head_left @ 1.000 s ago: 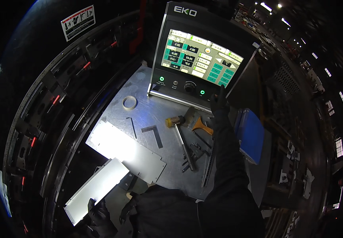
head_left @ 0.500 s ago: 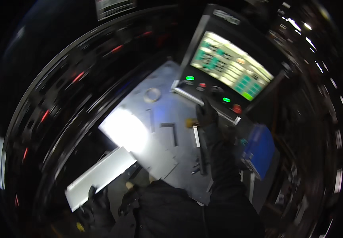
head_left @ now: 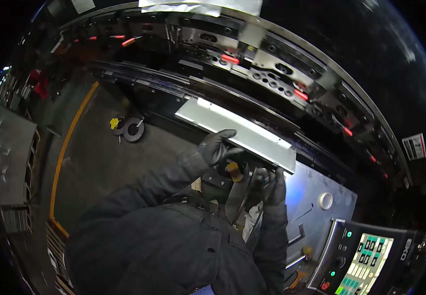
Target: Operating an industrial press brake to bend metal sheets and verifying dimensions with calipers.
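Note:
A long, pale bent sheet-metal strip with a raised far flange lies slantwise before the press brake. My left hand, in a dark glove, pinches its near edge around the middle. Close to the strip's right end, my gloved right hand grips the same near edge from below, its fingertips partly hidden. Just beyond the strip runs the machine's dark lower beam. The upper tooling with its red lights hangs over it, apart from the strip.
To the right, a grey metal table carries a tape roll and an L-shaped metal piece. A lit control panel stands at the lower right. On the left floor are a yellow line and a round dark coil.
The view has swung left toward the press brake. My right hand has left the control panel and now holds the strip, which my left hand has raised from low on the left.

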`<act>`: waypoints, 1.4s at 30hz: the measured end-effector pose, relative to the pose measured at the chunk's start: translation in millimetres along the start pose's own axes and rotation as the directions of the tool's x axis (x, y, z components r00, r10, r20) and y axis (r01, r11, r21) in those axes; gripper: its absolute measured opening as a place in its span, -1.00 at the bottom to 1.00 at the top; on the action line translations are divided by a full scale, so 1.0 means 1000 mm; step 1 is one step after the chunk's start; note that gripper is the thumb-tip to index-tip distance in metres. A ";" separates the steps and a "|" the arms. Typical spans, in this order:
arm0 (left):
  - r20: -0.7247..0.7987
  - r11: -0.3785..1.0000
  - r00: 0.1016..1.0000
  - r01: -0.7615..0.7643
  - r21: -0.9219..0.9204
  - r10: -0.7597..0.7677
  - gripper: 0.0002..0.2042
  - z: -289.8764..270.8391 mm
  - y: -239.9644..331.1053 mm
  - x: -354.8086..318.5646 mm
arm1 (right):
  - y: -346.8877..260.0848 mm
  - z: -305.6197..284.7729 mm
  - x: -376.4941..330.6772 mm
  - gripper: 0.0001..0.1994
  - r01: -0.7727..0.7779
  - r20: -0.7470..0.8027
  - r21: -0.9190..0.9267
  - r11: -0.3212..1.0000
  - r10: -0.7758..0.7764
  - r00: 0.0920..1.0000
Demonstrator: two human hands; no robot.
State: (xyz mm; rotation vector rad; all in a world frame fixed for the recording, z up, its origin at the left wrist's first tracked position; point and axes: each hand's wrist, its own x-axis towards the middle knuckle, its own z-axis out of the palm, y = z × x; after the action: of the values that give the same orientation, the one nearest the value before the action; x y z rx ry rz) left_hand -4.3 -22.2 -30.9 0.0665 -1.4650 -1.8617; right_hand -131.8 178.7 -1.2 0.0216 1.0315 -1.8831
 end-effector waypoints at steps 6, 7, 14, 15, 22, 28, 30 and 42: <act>-0.149 0.966 0.968 0.172 -0.193 -0.202 -0.78 0.002 -0.018 0.064 | -0.039 0.038 0.065 -0.74 0.191 -0.221 0.032 0.981 -0.179 0.959; -0.166 0.954 0.958 0.195 -0.226 -0.235 -0.78 0.001 -0.021 0.072 | -0.041 0.042 0.072 -0.74 0.184 -0.221 0.028 0.982 -0.174 0.960; -0.223 0.826 0.856 0.331 -0.456 -0.466 -0.81 -0.012 -0.026 0.109 | -0.051 0.049 0.097 -0.76 0.238 -0.248 0.008 0.971 -0.229 0.941; -0.222 0.801 0.838 0.347 -0.487 -0.498 -0.81 -0.017 -0.024 0.107 | -0.051 0.049 0.098 -0.77 0.246 -0.247 0.009 0.969 -0.236 0.940; -0.110 0.549 0.684 0.467 -0.693 -0.721 -0.83 -0.020 -0.025 0.127 | -0.048 0.040 0.106 -0.82 0.257 -0.165 0.070 0.964 -0.242 0.956; -0.075 0.477 0.645 0.477 -0.739 -0.760 -0.81 -0.004 -0.002 0.128 | -0.045 0.057 0.108 -0.85 0.373 -0.300 0.005 0.928 -0.355 0.885; -0.104 0.498 0.646 0.465 -0.732 -0.756 -0.82 -0.003 0.003 0.131 | -0.045 0.052 0.112 -0.78 0.348 -0.276 -0.004 0.938 -0.335 0.901; -0.104 0.446 0.633 0.410 -0.795 -0.767 -0.82 0.017 -0.001 0.128 | -0.062 0.054 0.116 -0.89 0.336 -0.344 -0.015 0.942 -0.321 0.882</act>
State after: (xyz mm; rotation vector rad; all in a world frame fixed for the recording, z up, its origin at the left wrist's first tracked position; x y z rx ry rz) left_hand -104.5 -81.9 24.4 0.7089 -0.2593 -2.6559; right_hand -220.2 70.9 25.0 0.2208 1.2917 -2.2671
